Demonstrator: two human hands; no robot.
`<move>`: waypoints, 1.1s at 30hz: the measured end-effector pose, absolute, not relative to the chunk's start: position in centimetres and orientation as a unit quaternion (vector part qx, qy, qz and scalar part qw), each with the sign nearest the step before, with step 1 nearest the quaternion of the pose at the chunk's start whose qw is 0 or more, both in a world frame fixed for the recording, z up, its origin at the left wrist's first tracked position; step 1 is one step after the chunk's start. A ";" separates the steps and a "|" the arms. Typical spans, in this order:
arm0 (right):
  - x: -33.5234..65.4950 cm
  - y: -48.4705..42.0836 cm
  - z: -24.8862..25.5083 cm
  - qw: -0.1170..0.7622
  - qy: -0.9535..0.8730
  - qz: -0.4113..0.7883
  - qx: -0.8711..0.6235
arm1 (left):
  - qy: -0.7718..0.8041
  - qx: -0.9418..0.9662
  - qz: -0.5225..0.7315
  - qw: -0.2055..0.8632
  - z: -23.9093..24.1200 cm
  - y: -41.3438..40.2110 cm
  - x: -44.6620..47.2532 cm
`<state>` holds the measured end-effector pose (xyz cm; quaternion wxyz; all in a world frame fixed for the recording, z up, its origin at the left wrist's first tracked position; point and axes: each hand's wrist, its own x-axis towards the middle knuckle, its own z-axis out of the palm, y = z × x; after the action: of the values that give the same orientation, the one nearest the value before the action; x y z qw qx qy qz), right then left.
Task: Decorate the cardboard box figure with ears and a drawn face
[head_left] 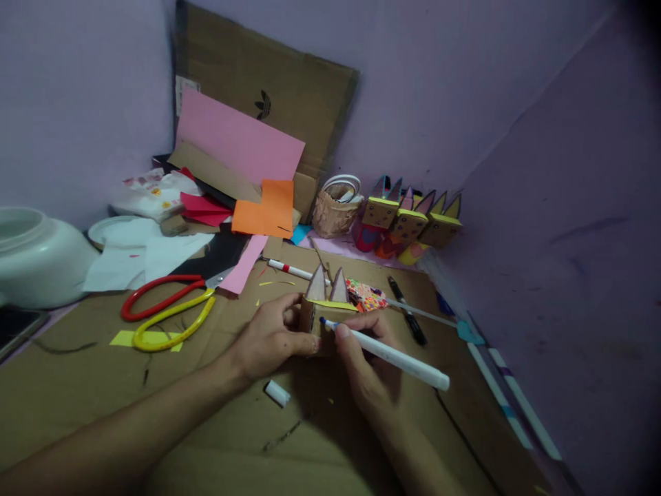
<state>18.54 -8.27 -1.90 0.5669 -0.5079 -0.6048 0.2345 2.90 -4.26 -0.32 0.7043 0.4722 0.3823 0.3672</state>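
My left hand [271,337] is closed around a small cardboard box figure [316,311] with two pointed ears and a yellow strip on top, holding it on the cardboard mat. My right hand [364,362] grips a white marker [392,356], with its blue tip touching the front of the figure. The marker's white cap [277,393] lies on the mat just below my left hand.
Red and yellow scissors [165,308] lie at left by a yellow paper strip. Three finished eared box figures [410,220] stand by the back wall beside a tape-filled basket [337,207]. Pink and orange paper [264,207], another marker [294,270], a black pen [407,318] and a white bowl [36,258] surround the mat.
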 end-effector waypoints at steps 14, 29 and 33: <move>18.5 -8.3 -2.0 0.570 -0.595 0.250 -0.508 | 0.380 0.473 0.371 0.703 -0.4 -4.2 2.9; 18.6 -8.4 -2.1 0.565 -0.598 0.260 -0.505 | 0.378 0.476 0.368 0.704 -0.3 -4.2 2.9; 18.7 -8.4 -2.0 0.564 -0.601 0.258 -0.505 | 0.380 0.477 0.368 0.702 -0.3 -4.2 2.9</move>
<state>18.66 -8.40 -1.98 0.5639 -0.5046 -0.6008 0.2578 2.94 -4.25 -0.28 0.7019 0.4766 0.3802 0.3684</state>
